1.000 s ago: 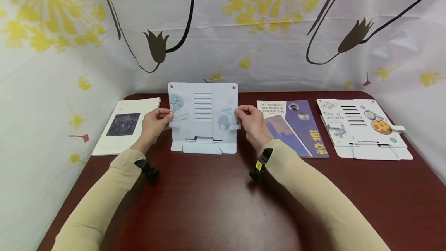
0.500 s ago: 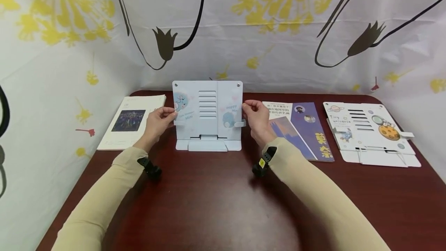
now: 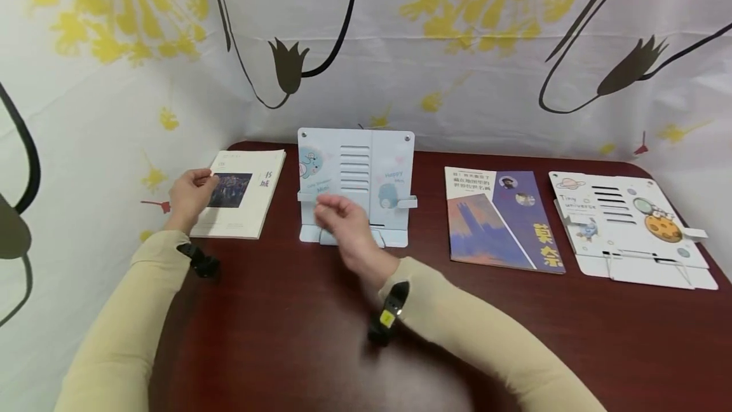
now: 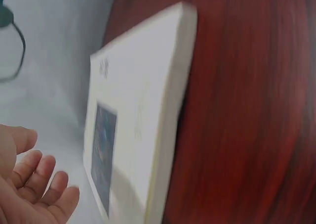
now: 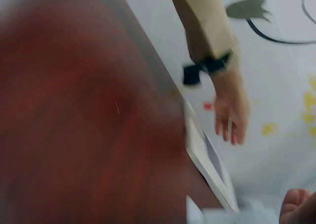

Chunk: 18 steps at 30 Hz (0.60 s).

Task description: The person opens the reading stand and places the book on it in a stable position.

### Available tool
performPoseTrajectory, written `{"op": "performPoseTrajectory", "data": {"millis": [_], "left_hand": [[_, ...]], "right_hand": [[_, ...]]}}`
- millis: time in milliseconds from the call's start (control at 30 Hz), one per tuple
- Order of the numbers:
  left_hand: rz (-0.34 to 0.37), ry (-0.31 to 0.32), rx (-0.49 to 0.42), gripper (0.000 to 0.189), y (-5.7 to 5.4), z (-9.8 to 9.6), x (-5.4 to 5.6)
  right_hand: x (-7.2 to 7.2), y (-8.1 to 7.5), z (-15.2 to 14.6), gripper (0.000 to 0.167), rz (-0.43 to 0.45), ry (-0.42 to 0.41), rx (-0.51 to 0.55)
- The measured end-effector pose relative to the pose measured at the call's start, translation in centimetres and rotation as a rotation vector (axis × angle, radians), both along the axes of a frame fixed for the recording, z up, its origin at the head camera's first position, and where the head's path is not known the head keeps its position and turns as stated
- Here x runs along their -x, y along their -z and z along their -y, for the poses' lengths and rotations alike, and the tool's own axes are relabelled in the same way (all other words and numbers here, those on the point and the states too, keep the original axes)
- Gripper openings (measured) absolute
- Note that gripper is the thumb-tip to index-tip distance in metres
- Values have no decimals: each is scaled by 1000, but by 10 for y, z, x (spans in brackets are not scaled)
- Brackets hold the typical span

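My left hand (image 3: 191, 199) hovers at the left side of a thick white book (image 3: 251, 215) with a dark picture on its cover. In the left wrist view its fingers (image 4: 58, 182) are loosely bent and hold nothing, apart from the book. My right hand (image 3: 351, 227), slightly blurred, is in front of a white book stand (image 3: 394, 164) and covers part of its lower middle. That hand also holds nothing. The stand is upright, with slots, pale blue cartoon prints and side clips; its bottom ledge is partly hidden.
Right of the stand lies a purple and white book (image 3: 503, 221). Farther right, a second white stand (image 3: 623, 221) with planet prints leans back low. A patterned cloth (image 3: 366, 68) hangs behind and beside the dark red table (image 3: 274, 336).
Both hands have let go of the book stand's side edges. The left hand has moved left to the white book; the right has swung left across the stand's front. The head view has shifted slightly.
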<state>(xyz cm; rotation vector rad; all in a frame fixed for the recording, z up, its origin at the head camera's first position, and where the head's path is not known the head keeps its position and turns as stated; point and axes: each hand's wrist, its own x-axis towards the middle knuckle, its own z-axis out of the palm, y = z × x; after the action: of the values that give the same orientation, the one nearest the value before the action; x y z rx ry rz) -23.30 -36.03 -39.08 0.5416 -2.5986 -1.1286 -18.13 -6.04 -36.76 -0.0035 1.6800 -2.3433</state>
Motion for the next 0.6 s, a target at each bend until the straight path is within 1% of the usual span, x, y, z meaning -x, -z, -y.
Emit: {"op": "performPoseTrajectory", "data": {"millis": [67, 133, 233, 333, 433, 600], "left_hand": [[47, 6, 33, 48, 0, 9, -1], [101, 13, 67, 52, 0, 16, 0], [199, 36, 135, 59, 2, 24, 3], [264, 59, 173, 63, 4, 28, 5], [291, 83, 187, 63, 8, 28, 5], [304, 96, 206, 62, 13, 28, 4]], "right_hand": [[-5, 5, 18, 31, 57, -68, 26], [-8, 10, 35, 32, 111, -115, 36], [-8, 18, 58, 34, 188, -152, 40], [-4, 25, 78, 37, 251, -165, 18], [2, 33, 94, 40, 292, -151, 11], [10, 44, 106, 45, 320, -124, -12]]}}
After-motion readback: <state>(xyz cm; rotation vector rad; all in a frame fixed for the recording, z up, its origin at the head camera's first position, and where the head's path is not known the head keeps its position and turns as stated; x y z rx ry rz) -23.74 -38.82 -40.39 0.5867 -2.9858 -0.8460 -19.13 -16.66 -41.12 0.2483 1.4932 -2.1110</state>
